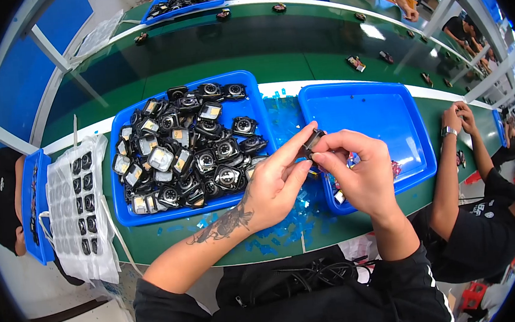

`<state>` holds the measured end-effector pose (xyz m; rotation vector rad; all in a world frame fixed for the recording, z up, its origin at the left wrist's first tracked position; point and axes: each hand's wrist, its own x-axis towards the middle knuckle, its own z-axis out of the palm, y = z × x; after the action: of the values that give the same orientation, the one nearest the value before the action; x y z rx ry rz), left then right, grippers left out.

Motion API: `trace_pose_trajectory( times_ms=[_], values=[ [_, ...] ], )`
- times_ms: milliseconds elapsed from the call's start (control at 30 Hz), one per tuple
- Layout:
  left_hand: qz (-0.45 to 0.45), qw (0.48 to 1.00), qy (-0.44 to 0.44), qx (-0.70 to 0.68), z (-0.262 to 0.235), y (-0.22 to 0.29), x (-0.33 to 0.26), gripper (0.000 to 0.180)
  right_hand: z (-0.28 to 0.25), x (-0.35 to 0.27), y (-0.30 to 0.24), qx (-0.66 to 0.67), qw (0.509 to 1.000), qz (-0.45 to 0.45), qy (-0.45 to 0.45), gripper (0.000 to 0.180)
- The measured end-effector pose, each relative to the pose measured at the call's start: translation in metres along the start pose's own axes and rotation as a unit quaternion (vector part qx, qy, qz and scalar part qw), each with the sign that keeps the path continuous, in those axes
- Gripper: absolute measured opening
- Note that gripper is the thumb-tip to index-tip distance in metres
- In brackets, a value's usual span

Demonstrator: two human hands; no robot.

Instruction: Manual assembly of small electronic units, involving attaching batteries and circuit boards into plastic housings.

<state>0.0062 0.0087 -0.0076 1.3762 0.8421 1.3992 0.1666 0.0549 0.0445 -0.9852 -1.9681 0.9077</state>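
Both my hands meet over the gap between two blue trays, holding one small dark watch case (313, 141) seen nearly edge-on. My left hand (274, 187) has its index finger stretched along one side of the case and its thumb below. My right hand (360, 168) pinches the other side between thumb and bent fingers. To the left, a blue tray (199, 214) is heaped with black watch cases (227, 176), some showing round backs and others pale inner parts. Under my right hand, another blue tray (380, 109) has several small colourful parts near its front.
Blue film scraps (270, 245) litter the green bench. At left lies a clear blister tray (70, 203) with dark watch cases in one column. Beyond the bench runs a green conveyor belt (212, 49) carrying scattered parts. A co-worker's hands (461, 118) are close on the right.
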Motion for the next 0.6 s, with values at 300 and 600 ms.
trace_pose_trajectory(
  times_ms=[300, 600],
  values=[
    [-0.027, 0.998, -0.017, 0.048, -0.001, 0.002, -0.002, 0.055, 0.000, 0.001, 0.003, 0.003, 1.000, -0.004, -0.004, 0.008],
    [0.015, 0.998, -0.033, 0.051, 0.002, 0.004, -0.001, 0.051, -0.012, 0.000, 0.001, -0.143, 0.985, -0.083, 0.055, 0.023]
  ],
)
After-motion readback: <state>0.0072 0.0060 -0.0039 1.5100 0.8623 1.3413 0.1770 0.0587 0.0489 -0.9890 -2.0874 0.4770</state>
